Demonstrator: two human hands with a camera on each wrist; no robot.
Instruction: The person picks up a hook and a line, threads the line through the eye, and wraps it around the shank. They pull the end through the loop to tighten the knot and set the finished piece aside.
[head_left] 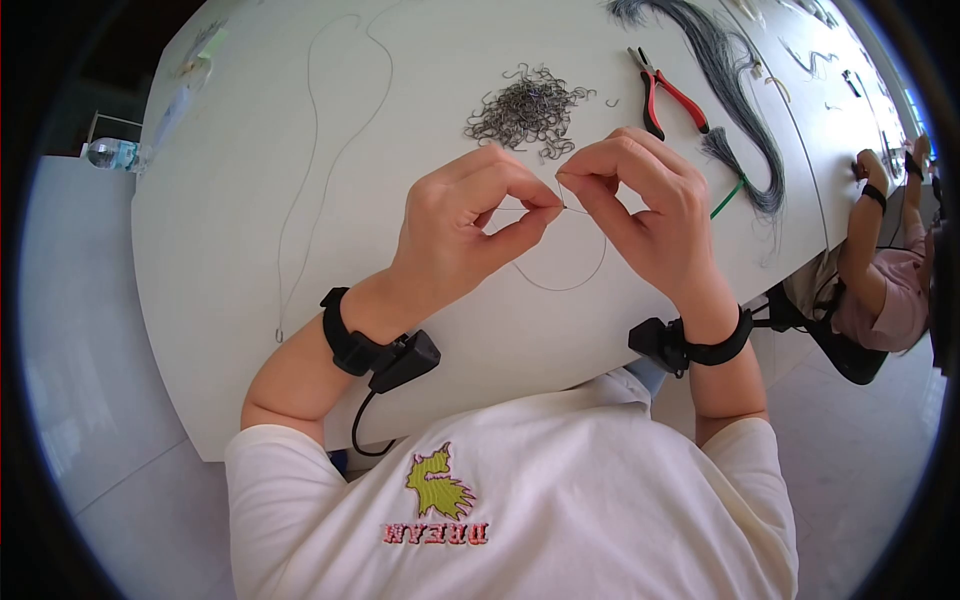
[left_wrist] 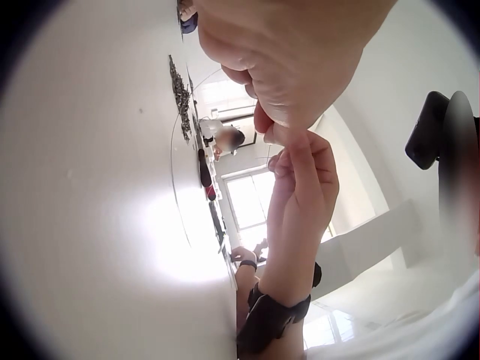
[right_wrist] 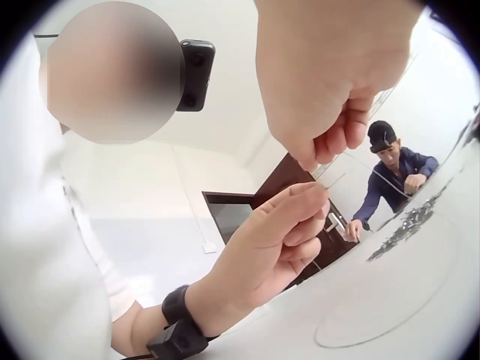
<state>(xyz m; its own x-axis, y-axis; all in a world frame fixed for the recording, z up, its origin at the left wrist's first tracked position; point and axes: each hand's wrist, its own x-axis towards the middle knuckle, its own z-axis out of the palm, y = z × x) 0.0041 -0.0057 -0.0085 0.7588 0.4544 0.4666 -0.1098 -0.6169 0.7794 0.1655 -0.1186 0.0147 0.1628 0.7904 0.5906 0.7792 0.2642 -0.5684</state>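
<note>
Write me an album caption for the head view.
Left hand and right hand pinching fine line near small hooks and pliers.

A white short-sleeved shirt (head_left: 600, 490) bears a green emblem (head_left: 440, 484) beside red "DREAM" lettering (head_left: 436, 534); black straps (head_left: 344, 335) hold boxy cameras (head_left: 405, 362).

In the head view, pliers (head_left: 656, 92) with red-and-black handles lay at the upper right of centre on the white table (head_left: 215, 265), jaws toward the top of the frame. A clear bottle (head_left: 112, 153) with a pale blue label showed at the upper left, by the table's edge. Light floor tiles (head_left: 90, 390) filled the lower left. At the right edge sat a person in a pink top (head_left: 882, 297), near a black chair (head_left: 862, 363). The left wrist view showed a bright window (left_wrist: 250, 201) near centre; the right wrist view, a person in a black cap (right_wrist: 382, 136) and dark blue shirt (right_wrist: 410, 163) at right.
</note>
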